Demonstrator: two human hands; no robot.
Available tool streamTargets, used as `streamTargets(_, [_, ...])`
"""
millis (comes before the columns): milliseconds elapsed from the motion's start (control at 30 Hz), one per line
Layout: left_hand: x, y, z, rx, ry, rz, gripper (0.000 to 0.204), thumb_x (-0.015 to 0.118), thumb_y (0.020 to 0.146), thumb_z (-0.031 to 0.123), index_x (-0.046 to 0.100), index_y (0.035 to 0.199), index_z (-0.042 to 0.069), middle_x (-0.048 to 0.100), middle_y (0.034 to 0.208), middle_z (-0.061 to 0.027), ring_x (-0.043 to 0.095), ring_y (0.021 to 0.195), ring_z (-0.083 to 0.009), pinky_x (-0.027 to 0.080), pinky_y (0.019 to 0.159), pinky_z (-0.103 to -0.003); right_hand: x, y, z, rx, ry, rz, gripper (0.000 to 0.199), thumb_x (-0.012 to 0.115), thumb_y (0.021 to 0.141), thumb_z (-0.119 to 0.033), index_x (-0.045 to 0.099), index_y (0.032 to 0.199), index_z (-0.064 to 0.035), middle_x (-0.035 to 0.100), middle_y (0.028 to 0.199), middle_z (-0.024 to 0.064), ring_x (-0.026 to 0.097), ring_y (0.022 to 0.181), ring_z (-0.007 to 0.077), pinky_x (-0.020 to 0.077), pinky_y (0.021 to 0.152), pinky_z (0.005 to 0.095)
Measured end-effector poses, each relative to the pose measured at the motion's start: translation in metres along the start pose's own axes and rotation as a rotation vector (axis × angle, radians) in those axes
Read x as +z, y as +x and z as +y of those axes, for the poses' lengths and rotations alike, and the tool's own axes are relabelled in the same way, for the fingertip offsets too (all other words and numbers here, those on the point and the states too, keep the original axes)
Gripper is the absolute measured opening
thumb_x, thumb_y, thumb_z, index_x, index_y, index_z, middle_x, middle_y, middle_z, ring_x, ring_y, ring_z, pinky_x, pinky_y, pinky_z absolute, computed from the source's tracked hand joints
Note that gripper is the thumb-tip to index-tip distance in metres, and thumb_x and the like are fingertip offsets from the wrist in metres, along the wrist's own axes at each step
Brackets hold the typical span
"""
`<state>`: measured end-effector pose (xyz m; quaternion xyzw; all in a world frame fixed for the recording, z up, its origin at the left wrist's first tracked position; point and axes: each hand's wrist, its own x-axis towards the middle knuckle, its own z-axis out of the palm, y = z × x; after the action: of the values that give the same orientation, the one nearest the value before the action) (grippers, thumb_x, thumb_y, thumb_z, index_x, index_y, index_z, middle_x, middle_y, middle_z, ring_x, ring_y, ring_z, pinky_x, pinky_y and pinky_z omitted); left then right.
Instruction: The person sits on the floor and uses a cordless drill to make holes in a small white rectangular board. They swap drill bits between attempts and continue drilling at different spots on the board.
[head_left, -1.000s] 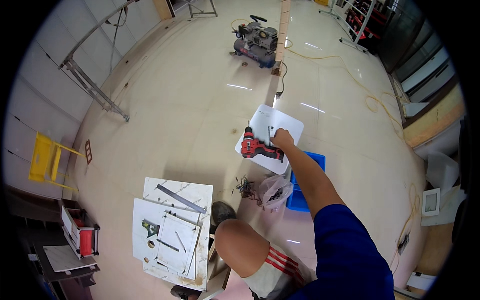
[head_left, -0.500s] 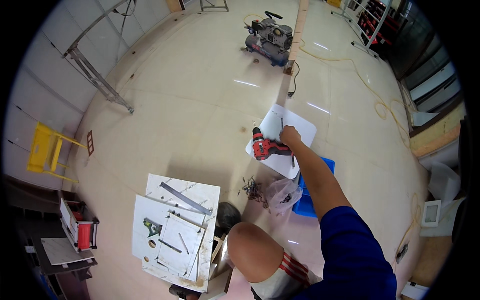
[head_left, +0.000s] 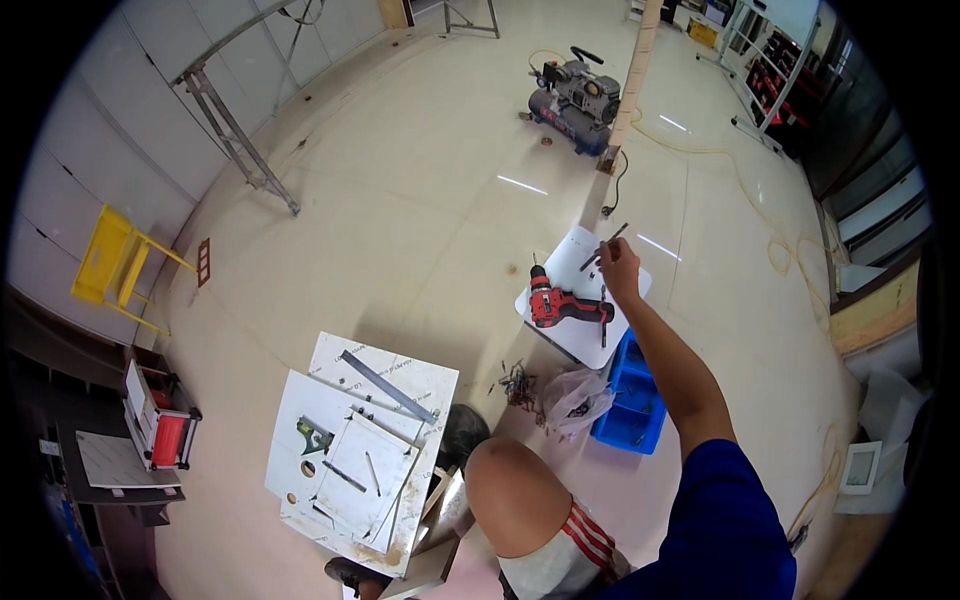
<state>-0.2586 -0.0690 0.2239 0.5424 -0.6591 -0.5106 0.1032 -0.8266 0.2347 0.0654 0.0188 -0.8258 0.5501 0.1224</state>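
Observation:
My right hand (head_left: 619, 268) is above the far right part of a white stool-like top (head_left: 592, 345). Its fingers are closed on a thin dark rod (head_left: 617, 234); I cannot make out its exact kind. A red and black cordless drill (head_left: 560, 304) lies on the white top, left of my wrist, its bit toward the far left. Beside its handle is another slim dark piece (head_left: 603, 328). My left hand is out of view.
White boards (head_left: 300, 400) at the left carry a metal ruler (head_left: 388, 386), a green-and-black tool (head_left: 313, 434) and a pencil-like stick (head_left: 373, 473). Near my knee are small metal pieces (head_left: 516, 386), a plastic bag (head_left: 578, 400) and a blue bin (head_left: 630, 430). An air compressor (head_left: 575, 100) stands far off.
My right hand, low over the white top before, is now raised with the thin dark rod in its fingers. The whole view has shifted, showing more of the blue bin.

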Motion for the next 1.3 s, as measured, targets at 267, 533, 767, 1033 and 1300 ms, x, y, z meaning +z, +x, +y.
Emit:
streamTargets(267, [-0.054,-0.086,0.003,0.075,-0.028,0.101,0.051,0.069,0.05,0.004,0.065,0.098,-0.012,0.067,0.073,-0.0079,0.053,0.057,-0.0081,0.041,0.045,-0.023,-0.025,-0.157,-0.236,-0.063,0.904,-0.457,0.008,0.055,0.098,-0.008,0.054,0.103,-0.0018,0.067,0.088,0.0142,0.064,0.066,0.017,0.0532,0.057,0.0295])
streamTargets(533, [-0.105,-0.21,0.063,0.175,-0.005,0.276,0.054,0.069,0.044,0.003,0.067,0.096,-0.014,0.068,0.072,-0.0082,0.053,0.057,-0.0075,0.041,0.044,-0.023,-0.049,-0.356,-0.358,0.102,1.355,-0.883,0.022,0.053,0.101,-0.019,0.048,0.115,-0.0026,0.065,0.094,0.0217,0.065,0.068,0.0231,0.0572,0.064,0.0353])
streamTargets(767, [-0.132,-0.256,0.117,-0.028,0.009,0.414,0.057,0.069,0.04,0.004,0.068,0.093,-0.017,0.069,0.072,-0.008,0.053,0.057,-0.0071,0.04,0.044,-0.022,-0.055,-0.449,-0.389,0.1,1.439,-1.151,0.028,0.062,0.096,-0.024,0.048,0.111,-0.0055,0.066,0.091,0.0236,0.066,0.068,0.0226,0.0582,0.058,0.0313])
streamTargets(1033, [-0.145,-0.265,-0.068,0.136,-0.295,0.016,0.021,0.077,0.066,0.015,0.062,0.074,0.003,0.059,0.061,-0.0021,0.054,0.05,-0.0136,0.042,0.046,-0.027,-0.068,-0.48,-0.42,0.204,1.419,-1.239,0.032,0.069,0.092,-0.026,0.045,0.099,-0.0072,0.065,0.082,0.0213,0.066,0.057,0.0213,0.0566,0.05,0.0271])
streamTargets(1300, [-0.136,-0.265,-0.074,0.08,-0.926,-0.11,0.019,0.078,0.074,0.017,0.068,0.082,0.003,0.066,0.067,-0.0043,0.06,0.053,-0.0132,0.048,0.048,-0.026,-0.076,-0.488,-0.427,0.191,1.442,-1.305,0.027,0.069,0.092,-0.021,0.045,0.097,-0.0079,0.066,0.08,0.0218,0.068,0.056,0.0221,0.0523,0.044,0.0233])
